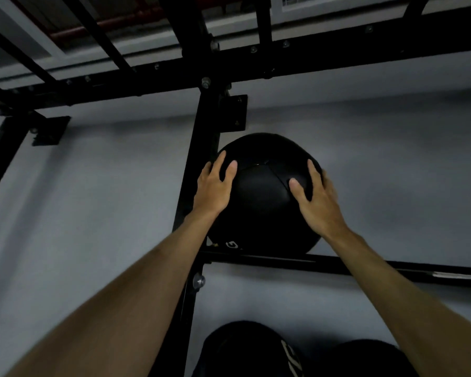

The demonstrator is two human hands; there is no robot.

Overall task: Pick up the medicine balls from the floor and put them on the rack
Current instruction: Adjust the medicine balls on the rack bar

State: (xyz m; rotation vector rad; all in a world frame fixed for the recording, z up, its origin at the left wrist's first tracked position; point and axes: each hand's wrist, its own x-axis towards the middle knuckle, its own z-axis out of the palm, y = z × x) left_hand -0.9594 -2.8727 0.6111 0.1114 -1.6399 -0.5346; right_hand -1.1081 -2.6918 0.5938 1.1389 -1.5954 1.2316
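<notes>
A black medicine ball (261,197) rests on the upper horizontal bar of the black rack (256,259), close to the grey wall and right of the rack's upright post. My left hand (214,186) lies flat on the ball's left side with fingers spread. On the ball's right side my right hand (314,200) presses with fingers apart. Both arms reach up to it. Two more black medicine balls (245,349) (365,357) sit on a lower level at the bottom edge, partly cut off.
The rack's black upright post (199,172) runs down the middle, with crossbeams (337,58) overhead bolted to wall brackets (233,112). A grey wall (93,200) fills the background. A silver bolt (199,281) sticks out of the post below the bar.
</notes>
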